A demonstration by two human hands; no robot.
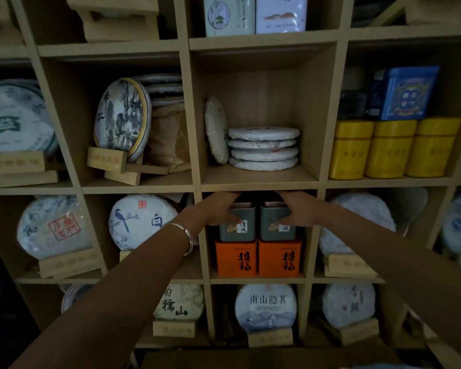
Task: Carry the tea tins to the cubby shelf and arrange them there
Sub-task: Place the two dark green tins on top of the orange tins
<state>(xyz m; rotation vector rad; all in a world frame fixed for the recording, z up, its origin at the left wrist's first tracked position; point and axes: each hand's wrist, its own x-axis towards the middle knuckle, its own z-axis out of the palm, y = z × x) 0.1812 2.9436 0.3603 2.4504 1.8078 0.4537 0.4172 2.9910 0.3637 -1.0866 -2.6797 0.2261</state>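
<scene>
Gripping one grey tin (237, 225) in the left hand (220, 209) and another grey tin (277, 225) in the right hand (298, 210), the person seats both on the orange tins (258, 258); placement looks nearly done.

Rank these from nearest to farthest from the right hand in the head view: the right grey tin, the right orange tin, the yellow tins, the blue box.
1. Right grey tin, held by the right hand.
2. Right orange tin, directly below.
3. Yellow tins, upper right cubby.
4. Blue box, atop them.

Both arms reaching forward, left hand (220, 210) and right hand (301, 209) curled, gripping
</scene>
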